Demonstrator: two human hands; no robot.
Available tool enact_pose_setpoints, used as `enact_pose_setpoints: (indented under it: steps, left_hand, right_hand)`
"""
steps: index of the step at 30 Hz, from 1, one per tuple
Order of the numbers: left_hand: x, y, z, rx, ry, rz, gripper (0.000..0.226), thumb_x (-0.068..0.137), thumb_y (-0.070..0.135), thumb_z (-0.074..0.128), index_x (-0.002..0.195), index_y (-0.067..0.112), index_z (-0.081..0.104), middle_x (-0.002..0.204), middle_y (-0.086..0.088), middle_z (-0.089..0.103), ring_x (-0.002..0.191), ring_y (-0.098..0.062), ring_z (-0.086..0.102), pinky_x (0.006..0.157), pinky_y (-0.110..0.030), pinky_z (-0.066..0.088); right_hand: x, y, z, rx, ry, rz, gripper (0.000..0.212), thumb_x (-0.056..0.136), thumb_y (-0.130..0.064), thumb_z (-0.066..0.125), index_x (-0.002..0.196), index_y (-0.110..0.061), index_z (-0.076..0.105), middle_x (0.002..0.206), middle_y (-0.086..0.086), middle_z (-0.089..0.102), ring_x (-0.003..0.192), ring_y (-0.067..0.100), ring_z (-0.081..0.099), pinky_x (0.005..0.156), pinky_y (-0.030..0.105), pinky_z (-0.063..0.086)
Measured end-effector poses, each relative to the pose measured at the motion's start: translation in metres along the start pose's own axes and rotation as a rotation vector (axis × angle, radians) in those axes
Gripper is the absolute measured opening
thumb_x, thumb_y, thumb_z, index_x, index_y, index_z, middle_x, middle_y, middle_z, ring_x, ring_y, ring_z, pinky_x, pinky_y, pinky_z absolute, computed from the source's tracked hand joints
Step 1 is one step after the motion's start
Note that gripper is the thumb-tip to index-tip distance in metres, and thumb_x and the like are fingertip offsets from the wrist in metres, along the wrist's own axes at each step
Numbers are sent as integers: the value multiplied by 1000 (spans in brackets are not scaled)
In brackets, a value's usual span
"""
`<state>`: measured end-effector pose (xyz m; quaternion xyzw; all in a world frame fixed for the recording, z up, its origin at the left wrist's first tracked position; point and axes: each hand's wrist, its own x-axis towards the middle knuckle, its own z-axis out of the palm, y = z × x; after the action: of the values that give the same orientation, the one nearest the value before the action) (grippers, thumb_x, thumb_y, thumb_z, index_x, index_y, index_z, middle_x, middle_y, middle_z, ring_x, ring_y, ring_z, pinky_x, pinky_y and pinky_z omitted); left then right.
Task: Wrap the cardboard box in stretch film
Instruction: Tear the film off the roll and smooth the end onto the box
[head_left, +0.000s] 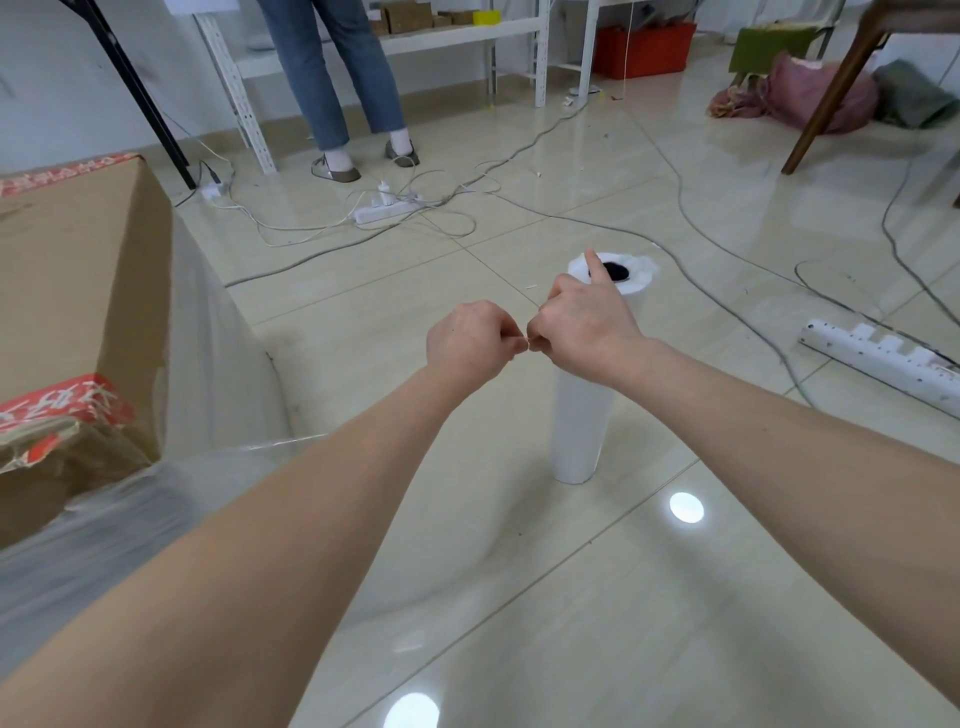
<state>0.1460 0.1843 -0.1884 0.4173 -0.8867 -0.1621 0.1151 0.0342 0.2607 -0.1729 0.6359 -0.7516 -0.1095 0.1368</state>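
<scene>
Biggest risk is the big brown cardboard box (78, 270) on the floor at my left. Its near corner is crushed and torn, so a hard tug on the wrap could rip it more or drag the box.

Next, the clear stretch film (223, 395), which runs from the box side twd my hands. If I tear it unevenly it'll prob rope up, cling to itself or peel off the box.

The tall white film roll (579, 415) stands on end just behind my hands. A sideways jerk could tip it & send it rolling into the grey cables (691, 218).

My left hand (467, 343) and right hand (582, 322) are knuckle to knuckle, fingers (506, 338) curled tight, pinching what looks like the film's top edge btwn them. My right index sticks up. Film that thin could slip out or bite skin.

Containers: the box is shut w/ red printed tape, contents hidden. The red plastic crate (644, 49) sits under the far white shelving (467, 31), and I can't tell what's in it.
</scene>
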Motion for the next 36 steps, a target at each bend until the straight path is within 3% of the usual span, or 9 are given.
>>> enact_pose_setpoints:
  steps: [4,17,20,23,28,32,36]
  left_hand:
    - [1,-7,2,-88,-30,-92,13,86,30,61,80,25,72,83,6,72,67,-16,58,60,-24,42]
    - [8,-12,14,-151,-19,-247,11,87,26,64,84,20,72,87,0,69,78,-22,63,61,-26,42]
    - [9,-12,14,-218,-59,-128,11,87,22,61,85,19,71,78,5,68,78,-19,64,66,-28,50]
    - [4,-21,8,-270,-152,37,15,86,18,59,95,20,71,67,11,61,68,-11,57,67,-26,47]
    - [-4,-18,7,-103,-141,202,31,78,36,69,107,29,65,96,12,55,87,-11,54,77,-29,47]
    - [-2,-5,7,-27,-41,148,19,82,37,66,93,23,73,79,9,65,77,-15,60,61,-25,43]
    - [-3,-4,8,2,20,101,17,86,33,61,91,24,75,84,3,72,80,-18,64,63,-27,45]
  right_hand:
    - [-3,1,2,20,38,-41,26,98,-29,45,111,-39,65,106,-4,64,121,14,42,116,50,-3]
    - [-9,5,5,30,71,-136,28,98,-27,44,113,-37,66,108,-6,66,119,11,43,117,45,-2]
    - [-8,4,5,-2,59,-102,28,99,-29,41,114,-37,63,107,-6,66,119,13,44,118,43,0]
    - [-5,1,5,-2,27,-55,27,97,-41,43,116,-33,61,106,-6,66,121,14,45,118,43,2]
    - [-3,-1,6,-52,29,-71,29,100,-34,37,112,-34,63,104,-7,68,120,16,45,118,45,4]
    - [-2,-1,8,-74,41,-58,28,97,-24,40,102,-31,67,93,-5,66,115,16,47,118,45,4]
    - [-4,3,11,-38,65,-62,30,96,-22,40,102,-30,68,92,-3,65,113,16,47,117,44,3]
